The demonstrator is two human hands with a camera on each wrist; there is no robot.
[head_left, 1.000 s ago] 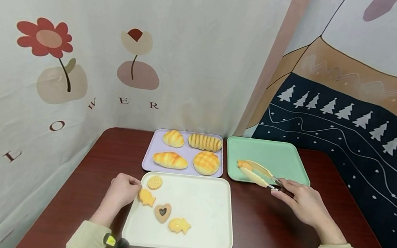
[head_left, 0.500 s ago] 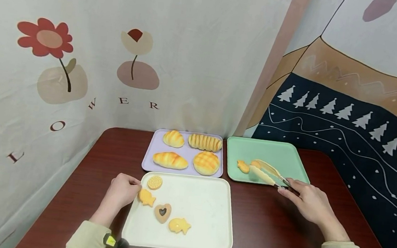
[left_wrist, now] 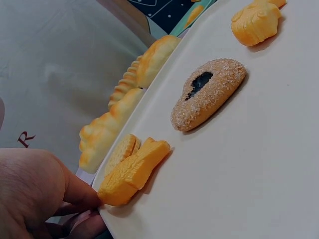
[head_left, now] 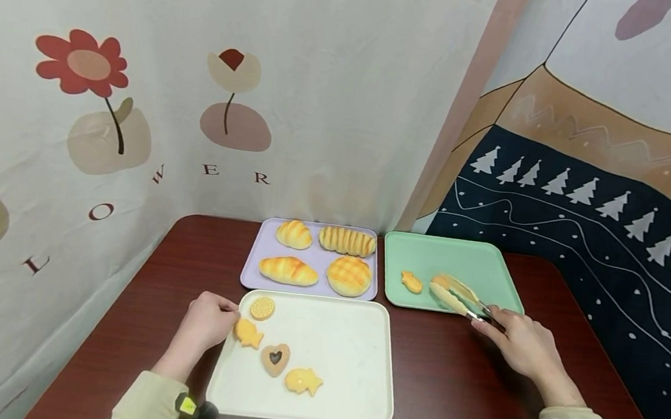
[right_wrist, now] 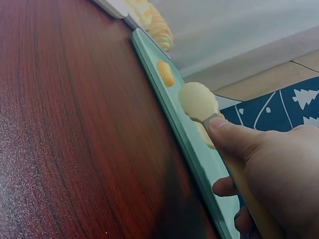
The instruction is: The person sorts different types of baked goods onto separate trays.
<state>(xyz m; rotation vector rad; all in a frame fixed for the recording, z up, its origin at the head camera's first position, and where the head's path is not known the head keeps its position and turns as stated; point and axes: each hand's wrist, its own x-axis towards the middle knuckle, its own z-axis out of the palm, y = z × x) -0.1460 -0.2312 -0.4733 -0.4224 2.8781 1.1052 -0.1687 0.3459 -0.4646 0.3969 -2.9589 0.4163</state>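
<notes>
In the head view my left hand (head_left: 207,320) pinches the left rim of the white tray (head_left: 352,346), beside an orange fish-shaped cookie (head_left: 247,333). A round cookie (head_left: 262,308), a heart-shaped cookie (head_left: 275,359) with a dark centre and a yellow fish-shaped cookie (head_left: 302,381) also lie on that tray. My right hand (head_left: 523,339) holds cream-tipped tongs (head_left: 449,299) low over the green tray (head_left: 459,250). Between the tong tips shows a tan rounded piece (head_left: 442,280), partly hidden. A small orange fish-shaped cookie (head_left: 411,282) lies left of the tips on the green tray.
Behind the white tray stands a lilac tray (head_left: 318,277) with several breads, among them a round bun (head_left: 348,276) and a ridged roll (head_left: 347,241). All three trays rest on a dark red-brown table (head_left: 445,395). Printed curtains (head_left: 346,102) hang behind.
The tongs in my right hand have moved right over the green tray, the tan piece moving with their tips. The small orange fish cookie now lies apart from them. My left hand has stayed put.
</notes>
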